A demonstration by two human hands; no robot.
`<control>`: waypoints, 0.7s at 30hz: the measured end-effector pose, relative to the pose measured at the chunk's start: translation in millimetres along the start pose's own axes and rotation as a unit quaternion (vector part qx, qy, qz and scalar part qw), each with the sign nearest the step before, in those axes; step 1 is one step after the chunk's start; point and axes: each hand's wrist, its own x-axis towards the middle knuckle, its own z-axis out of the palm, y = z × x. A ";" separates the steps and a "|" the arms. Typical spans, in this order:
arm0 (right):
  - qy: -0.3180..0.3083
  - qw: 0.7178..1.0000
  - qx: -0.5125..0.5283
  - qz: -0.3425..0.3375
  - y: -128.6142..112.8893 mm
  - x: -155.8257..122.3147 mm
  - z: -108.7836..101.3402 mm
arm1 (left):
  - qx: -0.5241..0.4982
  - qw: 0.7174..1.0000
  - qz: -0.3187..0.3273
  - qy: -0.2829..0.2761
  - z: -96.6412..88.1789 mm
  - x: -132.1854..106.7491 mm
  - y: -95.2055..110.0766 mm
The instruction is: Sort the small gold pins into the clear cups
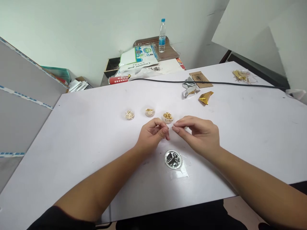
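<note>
Above the middle of the white table [79, 137], our two hands come close together, apart by a narrow gap. Our left hand [153, 133] curls its fingers towards the thumb; its palm is turned away, so we cannot tell whether it grips anything. Our right hand [200, 131] brings thumb and forefinger together, but whatever may be pinched there is too small to make out. Just beyond the fingertips stands a clear tub of gold pieces [168, 117], with two more small tubs to its left, their contents harder to distinguish. Nearer us lies a round silver-and-black disc [173, 159], its pattern broken up by reflections, beside a clear film [180, 172] we barely see. Farther out, silver and gold packets sit by a brown card, its dark print illegible. Behind the table, a printed sheet seems to read "Cestbon"; we cannot read the bottle's blue label. The frame cuts off our black left sleeve.
</note>
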 end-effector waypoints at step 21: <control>-0.073 0.928 0.192 0.309 0.0 -4.6 16.8 | -0.033 0.999 -0.012 0.038 -3.2 5.5 -0.1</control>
